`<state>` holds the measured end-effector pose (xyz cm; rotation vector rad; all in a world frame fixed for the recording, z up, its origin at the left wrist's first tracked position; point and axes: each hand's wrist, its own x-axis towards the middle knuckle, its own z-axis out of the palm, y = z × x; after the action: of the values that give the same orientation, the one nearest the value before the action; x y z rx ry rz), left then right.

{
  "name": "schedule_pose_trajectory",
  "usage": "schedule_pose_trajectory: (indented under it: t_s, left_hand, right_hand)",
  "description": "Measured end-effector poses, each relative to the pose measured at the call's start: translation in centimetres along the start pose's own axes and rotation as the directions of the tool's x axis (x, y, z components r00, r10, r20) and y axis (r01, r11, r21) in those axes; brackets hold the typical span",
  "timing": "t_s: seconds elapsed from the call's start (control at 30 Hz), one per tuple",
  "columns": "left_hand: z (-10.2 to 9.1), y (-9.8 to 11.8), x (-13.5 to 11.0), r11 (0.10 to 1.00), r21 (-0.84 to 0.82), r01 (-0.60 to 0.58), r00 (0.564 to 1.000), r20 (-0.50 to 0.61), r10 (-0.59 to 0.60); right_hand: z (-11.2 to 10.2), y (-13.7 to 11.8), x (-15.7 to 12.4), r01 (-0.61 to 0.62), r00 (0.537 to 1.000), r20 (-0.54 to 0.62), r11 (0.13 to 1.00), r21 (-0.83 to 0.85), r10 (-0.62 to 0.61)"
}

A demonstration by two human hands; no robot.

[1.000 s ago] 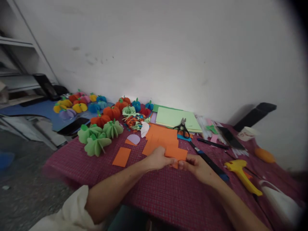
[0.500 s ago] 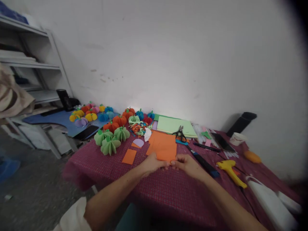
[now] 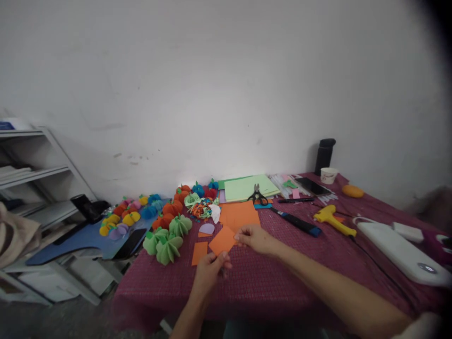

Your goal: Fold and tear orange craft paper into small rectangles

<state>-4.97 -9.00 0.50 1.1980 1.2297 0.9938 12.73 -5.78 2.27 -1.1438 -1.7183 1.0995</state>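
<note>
Both my hands hold a small orange paper piece [image 3: 222,240] above the maroon checked tablecloth [image 3: 282,278]. My left hand [image 3: 210,268] pinches its lower corner from below, fingers closed. My right hand [image 3: 256,238] pinches its right edge. Just behind lie a larger orange sheet [image 3: 240,214], a small orange rectangle [image 3: 199,253] and a lilac half-circle [image 3: 207,229]. Black scissors [image 3: 257,195] rest on light green paper [image 3: 247,187].
Paper pumpkins in green [image 3: 167,242], orange, blue and yellow crowd the table's left end and a blue surface [image 3: 84,238] beside it. A blue-black craft knife [image 3: 296,222], yellow glue gun [image 3: 332,220], phone [image 3: 312,186], cup [image 3: 328,175], black bottle [image 3: 324,151] and white device [image 3: 399,249] lie right. Shelves [image 3: 31,172] stand left.
The orange piece has been lifted off the table and turned into a diamond between my hands. My left hand dropped below it. The view swung right and up.
</note>
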Motion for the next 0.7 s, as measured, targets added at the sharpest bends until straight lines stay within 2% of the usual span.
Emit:
schedule_pose_trajectory:
  t_s: [0.13, 0.27, 0.33, 0.4, 0.47, 0.53, 0.6, 0.7]
  left_hand:
    - [-1.0, -0.5, -0.7, 1.000, 0.004, -0.024, 0.998, -0.051, 0.025]
    - [-2.2, -1.7, -1.5, 0.993, 0.105, -0.050, 0.997, -0.051, 0.055]
    - [-3.4, -2.2, -1.9, 0.984, 0.167, -0.054, 0.997, -0.054, 0.063]
    - [-5.1, -2.5, -2.1, 0.964, 0.257, -0.073, 0.987, -0.118, 0.107]
    - [-6.9, -2.6, -2.1, 0.912, 0.393, -0.118, 0.943, -0.244, 0.227]
    - [-8.5, -2.7, -1.9, 0.838, 0.518, -0.168, 0.880, -0.305, 0.364]
    - [-9.4, -3.1, -1.6, 0.759, 0.622, -0.192, 0.837, -0.300, 0.458]
    - [-9.9, -4.1, -0.9, 0.614, 0.750, -0.244, 0.814, -0.185, 0.550]
  right_hand:
    - [1.3, -0.1, 1.1, -0.002, 0.999, 0.041, 0.998, 0.056, 0.000]
    - [2.9, -0.3, 2.8, -0.053, 0.995, 0.091, 0.987, 0.153, 0.039]
    - [3.6, -0.4, 4.0, -0.077, 0.991, 0.122, 0.978, 0.196, 0.054]
    - [4.2, -0.4, 5.6, -0.104, 0.986, 0.149, 0.975, 0.195, 0.075]
    - [4.7, -0.3, 7.2, -0.130, 0.980, 0.176, 0.975, 0.179, 0.098]
    - [5.2, 0.1, 8.7, -0.154, 0.969, 0.218, 0.976, 0.151, 0.119]
    - [5.9, 0.6, 9.8, -0.174, 0.953, 0.267, 0.979, 0.107, 0.141]
    - [6.9, 1.2, 11.0, -0.191, 0.933, 0.313, 0.981, 0.022, 0.174]
